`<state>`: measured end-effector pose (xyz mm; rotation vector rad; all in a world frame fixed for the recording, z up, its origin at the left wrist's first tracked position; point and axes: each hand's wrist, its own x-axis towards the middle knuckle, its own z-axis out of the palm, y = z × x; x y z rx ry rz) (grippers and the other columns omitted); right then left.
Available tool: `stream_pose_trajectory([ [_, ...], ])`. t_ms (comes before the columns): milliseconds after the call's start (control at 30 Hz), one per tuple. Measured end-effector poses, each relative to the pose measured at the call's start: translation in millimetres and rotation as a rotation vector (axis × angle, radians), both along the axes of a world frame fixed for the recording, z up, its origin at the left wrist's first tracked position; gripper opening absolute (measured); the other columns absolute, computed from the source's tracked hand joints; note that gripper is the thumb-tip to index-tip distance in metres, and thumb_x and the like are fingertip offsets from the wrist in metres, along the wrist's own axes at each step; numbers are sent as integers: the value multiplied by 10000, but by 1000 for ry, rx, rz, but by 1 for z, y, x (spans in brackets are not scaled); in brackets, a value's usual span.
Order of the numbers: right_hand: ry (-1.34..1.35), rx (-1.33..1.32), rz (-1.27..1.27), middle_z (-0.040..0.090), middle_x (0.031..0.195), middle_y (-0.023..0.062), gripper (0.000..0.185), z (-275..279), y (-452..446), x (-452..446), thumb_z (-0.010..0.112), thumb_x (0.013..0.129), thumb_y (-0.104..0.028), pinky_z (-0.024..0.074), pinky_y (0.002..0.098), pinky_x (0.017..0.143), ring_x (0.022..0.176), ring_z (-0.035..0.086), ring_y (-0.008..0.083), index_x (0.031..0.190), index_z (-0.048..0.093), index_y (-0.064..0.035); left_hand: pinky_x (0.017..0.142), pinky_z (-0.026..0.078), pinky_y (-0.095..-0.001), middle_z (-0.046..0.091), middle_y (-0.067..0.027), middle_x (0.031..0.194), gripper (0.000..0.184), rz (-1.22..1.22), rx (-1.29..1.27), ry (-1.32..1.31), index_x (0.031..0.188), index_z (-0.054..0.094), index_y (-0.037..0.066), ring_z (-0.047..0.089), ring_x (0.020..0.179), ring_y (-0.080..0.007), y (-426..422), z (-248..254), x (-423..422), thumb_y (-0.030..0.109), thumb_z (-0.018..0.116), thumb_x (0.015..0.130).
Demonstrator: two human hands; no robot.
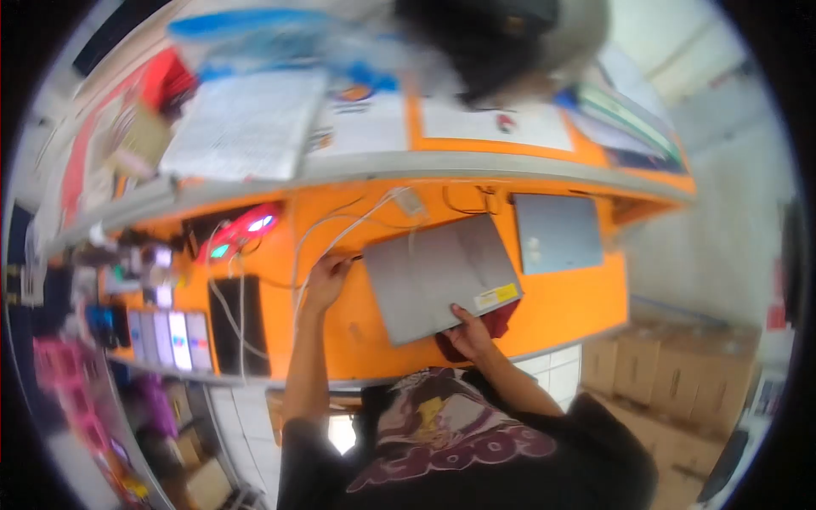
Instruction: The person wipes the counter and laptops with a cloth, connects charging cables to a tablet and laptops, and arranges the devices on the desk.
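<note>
A closed grey laptop (438, 276) lies tilted across the orange desk, with a yellow and white sticker (495, 296) near its front right corner. My right hand (469, 335) grips its front edge, thumb on the lid and the other fingers beneath. Under that corner a dark red cloth (501, 318) shows, partly hidden by the laptop and hand. At the laptop's left side, my left hand (326, 277) pinches a small dark plug-like piece (356, 257) against or close to the edge. Whether it is inserted I cannot tell.
A second grey laptop (559, 234) lies at right. White cables (319, 229) run over the desk (569, 297) near my left hand. Further left are a dark flat panel (240, 323), a red device with lit spots (246, 229) and a lit screen (174, 340). A shelf edge (408, 164) spans the back.
</note>
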<state>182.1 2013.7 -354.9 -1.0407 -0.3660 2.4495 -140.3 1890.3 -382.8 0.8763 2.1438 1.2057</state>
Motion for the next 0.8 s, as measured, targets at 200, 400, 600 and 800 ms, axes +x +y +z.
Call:
stream_pose_trajectory([
  [200,54,-15,30,568,1280,84,416,-7,-2,1,620,965,-130,482,442,1039,1224,554,246,1343,456,-70,751,502,-394,654,-172,871,227,143,-184,210,977,727,21,637,839,-294,13,6,15,231,672,912],
  [400,103,-92,-44,557,1294,88,417,5,-4,-21,620,972,-152,459,446,1069,1244,536,250,1345,449,-72,882,482,-436,653,-220,1088,341,407,-126,404,1158,654,-1,612,1044,-364,19,35,83,259,647,937],
  [600,187,-148,-69,526,1350,97,421,-11,10,-48,601,988,-183,401,468,1120,1281,503,264,1365,439,-86,1033,401,-353,584,-162,1315,474,389,107,-582,1357,501,-48,542,1209,-259,39,10,112,283,542,1020],
  [800,-63,-109,105,526,1362,113,450,-8,39,-61,579,1007,-272,409,501,1096,1261,519,274,1380,423,-75,1098,331,-334,528,-140,1392,515,300,180,-697,1396,448,-66,483,1280,-224,66,16,83,271,554,1022],
])
